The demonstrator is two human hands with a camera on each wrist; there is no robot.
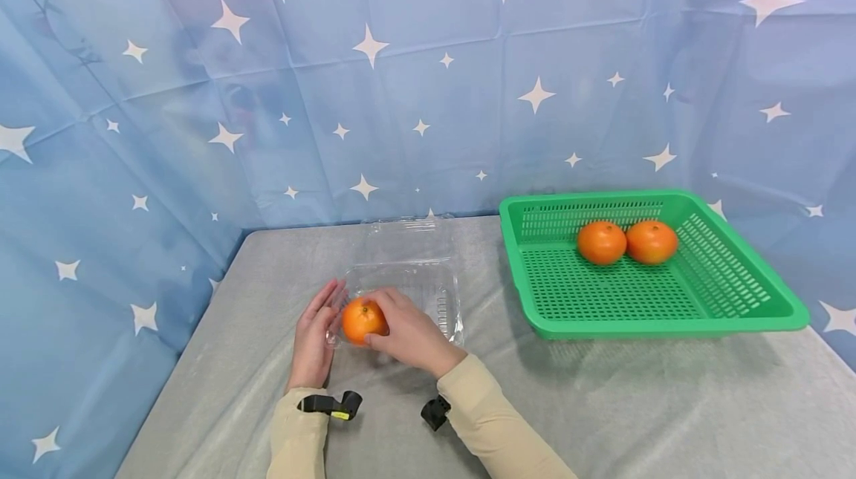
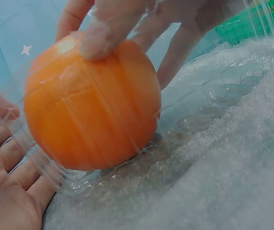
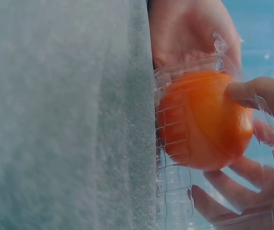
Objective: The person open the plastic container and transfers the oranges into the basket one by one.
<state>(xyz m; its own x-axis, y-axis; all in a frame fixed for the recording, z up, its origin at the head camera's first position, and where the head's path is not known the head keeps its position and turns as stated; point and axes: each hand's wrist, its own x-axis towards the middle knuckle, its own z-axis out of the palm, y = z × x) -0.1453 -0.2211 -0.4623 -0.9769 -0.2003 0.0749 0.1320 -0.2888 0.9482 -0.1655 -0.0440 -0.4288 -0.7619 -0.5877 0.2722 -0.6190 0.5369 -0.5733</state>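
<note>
A clear plastic clamshell container [image 1: 417, 289] stands on the grey cloth with its lid [image 1: 408, 238] folded back towards the curtain. Inside its near left corner is an orange [image 1: 364, 319], which my right hand [image 1: 409, 330] grips from above between thumb and fingers. The right wrist view shows that orange [image 3: 206, 120] through the clear wall, close to the container's end. My left hand [image 1: 316, 338] rests against the outside of the left wall with fairly straight fingers. In the left wrist view its palm [image 2: 7, 191] faces the wall and the thumb tip is by the rim.
A green plastic basket [image 1: 669, 327] with slotted sides stands on the right of the table. Two more oranges, a left one [image 1: 602, 243] and a right one [image 1: 652, 242], sit side by side in it. A blue star-patterned curtain [image 1: 428, 93] hangs behind the table and along its left.
</note>
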